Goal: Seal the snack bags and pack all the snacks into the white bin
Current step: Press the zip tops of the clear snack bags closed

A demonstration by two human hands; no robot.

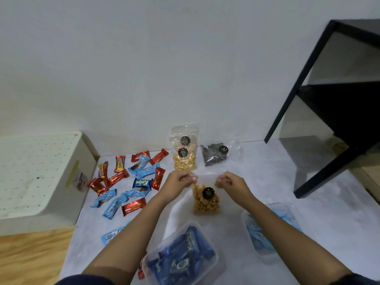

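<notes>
A clear snack bag (206, 200) of golden-brown puffs with a black round sticker stands upright in the middle of the mat. My left hand (179, 180) pinches its top left corner and my right hand (230, 181) pinches its top right corner. Behind it stand a clear bag of yellow snacks (184, 153) and a clear bag of dark snacks (216, 154), both near the wall. Several red and blue wrapped snack bars (131, 177) lie scattered to the left. The white bin (39, 173) sits at the far left, with its perforated white surface facing up.
A clear tub of dark blue packets (181, 256) sits near me, below my left arm. A second clear tub of light blue packets (267, 229) lies under my right arm. A black shelf frame (320, 103) stands at the right. Wood floor (30, 258) borders the mat.
</notes>
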